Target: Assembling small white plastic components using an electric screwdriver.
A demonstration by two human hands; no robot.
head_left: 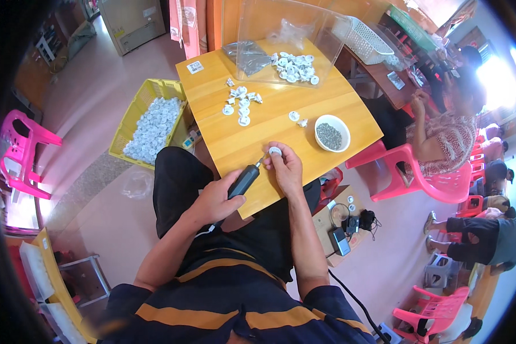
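Gripping a black electric screwdriver [243, 181] in the left hand [215, 200], fingers wrapped round its barrel, we hold its tip against a small white round part [275, 151] that the right hand [286, 169] pinches between fingertips and thumb. Both hands work just above the near edge of a wooden table [235, 143]. We note a white bowl [332, 133] of small dark screws on the table to the right of the hands, two loose white parts [297, 118] just beside it, and a cluster of white parts [241, 104] farther up the table. A clear plastic bin [286, 40] lies at the far edge, with more white parts inside. A yellow crate [133, 112] filled with white parts sits on the floor left of the table. Pink plastic chairs [418, 178] stand to the right, one occupied by another person.
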